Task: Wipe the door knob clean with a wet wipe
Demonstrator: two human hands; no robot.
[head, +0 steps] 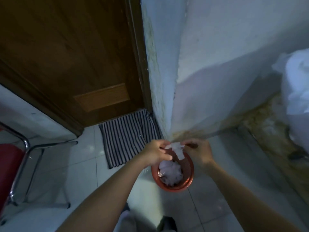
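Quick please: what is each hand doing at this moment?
Left hand: pinches one end of the wet wipe, above the red bin.
Right hand: pinches the wipe's other end.

both hands (157, 153) (199, 152) hang over a red bin (173, 185) on the tiled floor (80, 164), just beside a jutting wall corner (168, 114) that blocks any reach straight ahead. the bin's mouth is partly filled with white crumpled waste (170, 173), with room left above it. left of the corner a striped mat (128, 138) lies flat before a closed wooden door (70, 56); the floor there is open for passing. further left a chair with a red seat and chrome legs (25, 148) narrows the way. to the right, bare floor runs along the stained wall to a white bundle (296, 84).
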